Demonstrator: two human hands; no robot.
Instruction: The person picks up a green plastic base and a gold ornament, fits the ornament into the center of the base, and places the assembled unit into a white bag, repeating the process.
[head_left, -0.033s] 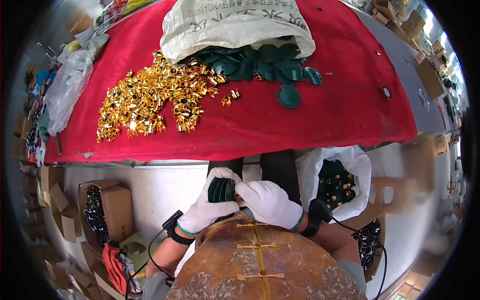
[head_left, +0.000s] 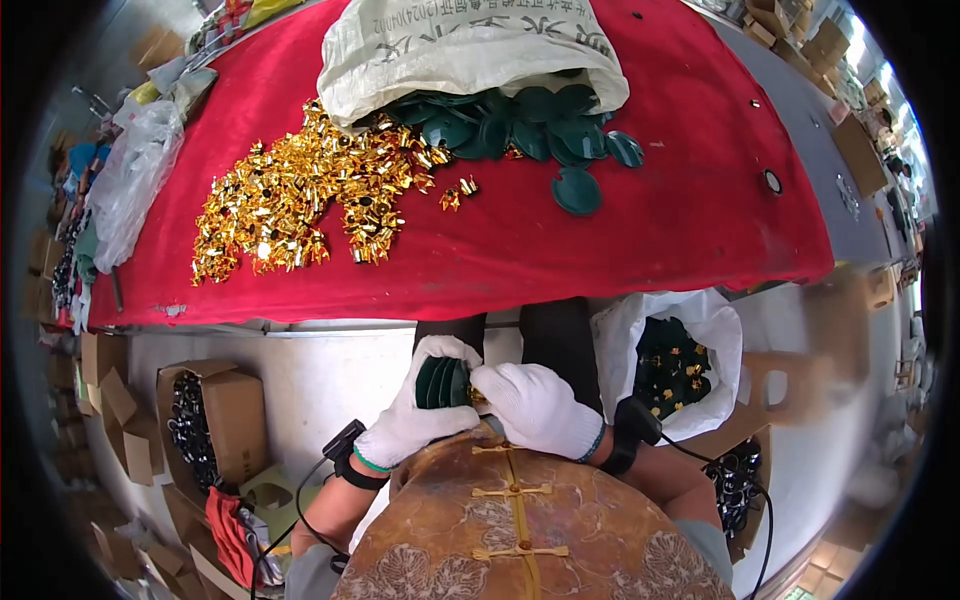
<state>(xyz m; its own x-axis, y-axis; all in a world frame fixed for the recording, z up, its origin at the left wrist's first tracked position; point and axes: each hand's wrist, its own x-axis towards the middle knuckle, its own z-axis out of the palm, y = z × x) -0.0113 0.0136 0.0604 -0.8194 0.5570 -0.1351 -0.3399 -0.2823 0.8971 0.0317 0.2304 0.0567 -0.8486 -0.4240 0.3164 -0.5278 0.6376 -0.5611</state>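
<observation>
Head view: grasping green discs (head_left: 440, 383) in left hand (head_left: 402, 423), off near edge of bench (head_left: 620, 265); apparently pinching gold piece (head_left: 477, 397) beside them with right hand (head_left: 537, 403). Judged step: fitting piece to disc. Needed next: steady left grip, careful right press.

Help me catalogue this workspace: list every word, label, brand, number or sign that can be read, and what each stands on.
Sack: rows of dark printed characters, with digits in the smaller row; I do not copy print out.
Carton: any marks are too small to read.
Green discs in the left hand: no text that I can make out.
</observation>
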